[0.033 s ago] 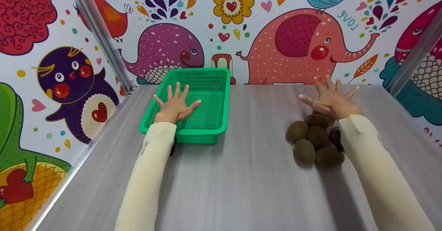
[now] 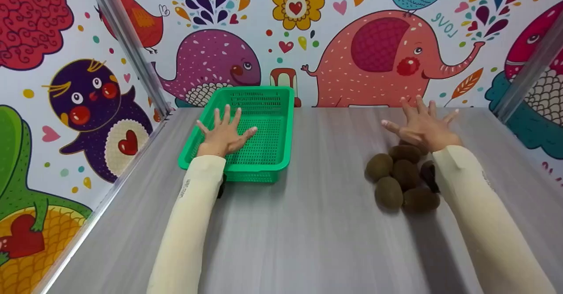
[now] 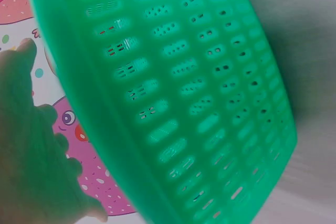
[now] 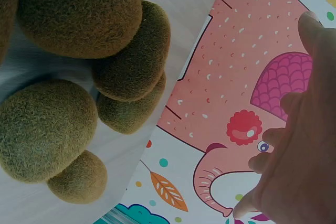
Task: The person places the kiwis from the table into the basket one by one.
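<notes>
A green plastic basket [image 2: 286, 144] with slotted walls stands on the left part of the table. My left hand [image 2: 223, 136] is held over its left side, fingers spread and straight, holding nothing. In the left wrist view the basket's perforated side [image 3: 173, 98] fills the middle, with the hand [image 3: 37, 150] beyond its rim. On the right lies a cluster of several brown fuzzy kiwis [image 2: 389, 194]. My right hand [image 2: 424, 127] hovers over the far end of that cluster, fingers spread, and hides part of it. Kiwis [image 4: 47, 129] appear close up in the right wrist view, apart from the hand [image 4: 299, 140].
The grey wood-grain table [image 2: 325, 223] runs back to a wall printed with cartoon animals [image 2: 374, 61]. A metal post [image 2: 127, 43] rises at the back left corner and another post [image 2: 528, 56] at the back right. A pale edge strip [image 2: 105, 210] borders the left side.
</notes>
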Motion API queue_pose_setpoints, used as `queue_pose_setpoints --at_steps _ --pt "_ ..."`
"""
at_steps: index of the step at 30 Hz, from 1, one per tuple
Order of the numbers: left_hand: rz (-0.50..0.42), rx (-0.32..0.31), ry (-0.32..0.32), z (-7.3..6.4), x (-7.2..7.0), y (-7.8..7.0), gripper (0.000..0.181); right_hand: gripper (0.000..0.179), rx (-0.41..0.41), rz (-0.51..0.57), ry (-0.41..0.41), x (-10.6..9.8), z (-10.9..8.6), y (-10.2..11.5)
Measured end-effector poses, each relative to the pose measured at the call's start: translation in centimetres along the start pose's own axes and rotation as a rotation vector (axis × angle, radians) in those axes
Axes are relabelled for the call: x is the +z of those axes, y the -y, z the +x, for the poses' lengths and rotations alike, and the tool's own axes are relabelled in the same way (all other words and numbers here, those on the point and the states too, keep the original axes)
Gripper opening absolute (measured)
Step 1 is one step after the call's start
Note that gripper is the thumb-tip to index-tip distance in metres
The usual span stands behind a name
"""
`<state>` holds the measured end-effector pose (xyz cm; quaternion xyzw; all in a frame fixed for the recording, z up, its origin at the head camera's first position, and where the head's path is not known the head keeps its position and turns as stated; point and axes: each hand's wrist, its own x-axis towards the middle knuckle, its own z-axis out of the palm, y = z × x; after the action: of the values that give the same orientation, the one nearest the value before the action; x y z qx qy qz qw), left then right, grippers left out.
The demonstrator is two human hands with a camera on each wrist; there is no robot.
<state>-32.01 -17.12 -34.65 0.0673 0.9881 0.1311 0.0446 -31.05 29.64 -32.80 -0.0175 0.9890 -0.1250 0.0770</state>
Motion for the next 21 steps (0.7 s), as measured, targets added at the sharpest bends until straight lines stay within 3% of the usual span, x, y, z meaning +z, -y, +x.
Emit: queue_pose_setpoints --at_steps 9,21 --pt "0.003 -0.02 0.011 -0.4 -0.4 0.5 0.084 0.118 -0.017 0.015 0.007 0.1 0.3 0.1" --pt "-0.01 -0.002 0.012 -1.2 -0.6 1.7 0.084 0.118 -0.01 0.049 0.031 0.0 0.1 -0.5"
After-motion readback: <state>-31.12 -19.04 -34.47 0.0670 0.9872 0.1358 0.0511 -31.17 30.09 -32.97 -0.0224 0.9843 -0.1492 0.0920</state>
